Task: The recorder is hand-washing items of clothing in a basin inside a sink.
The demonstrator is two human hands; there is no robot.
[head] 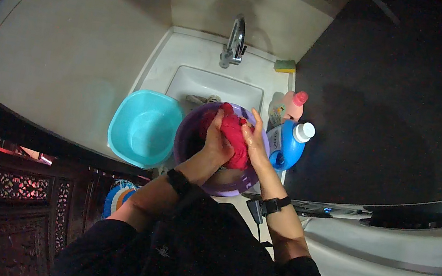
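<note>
A bunched wet red cloth is held between my two hands above a round purple basin. My left hand grips its left side, the thumb up along the fabric. On the cloth's right side lies my right hand, its thumb pressed to the fabric and a finger stretched out beyond it. More red fabric shows inside the basin by my left hand. The basin stands at the front of a white sink, and its bottom is mostly hidden by my hands and the cloth.
Left of the purple basin is a turquoise plastic basin. To the right stand a blue bottle with a white cap and a pink bottle with a red cap. A chrome faucet rises behind the sink; a green and yellow sponge lies in the back corner.
</note>
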